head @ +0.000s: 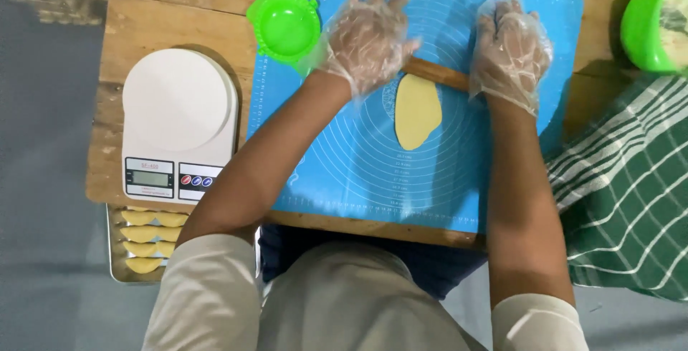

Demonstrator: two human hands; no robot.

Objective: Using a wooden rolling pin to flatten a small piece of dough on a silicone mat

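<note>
Nearest, a metal tray (pixel 115 268) of folded yellow pastries (pixel 147 235) sits below the table edge; above it, a white kitchen scale (pixel 179 118) rests on the wooden table (pixel 143 29). Further out, an oval of yellow dough (pixel 417 111) lies on the blue silicone mat (pixel 358 165); the wooden rolling pin (pixel 438 74) crosses its far end. The left hand (pixel 367 36) and right hand (pixel 509 46), both in clear plastic gloves, press flat on the pin with fingers spread, not curled around it; a green dumpling press (pixel 285 27) lies beside the left hand.
</note>
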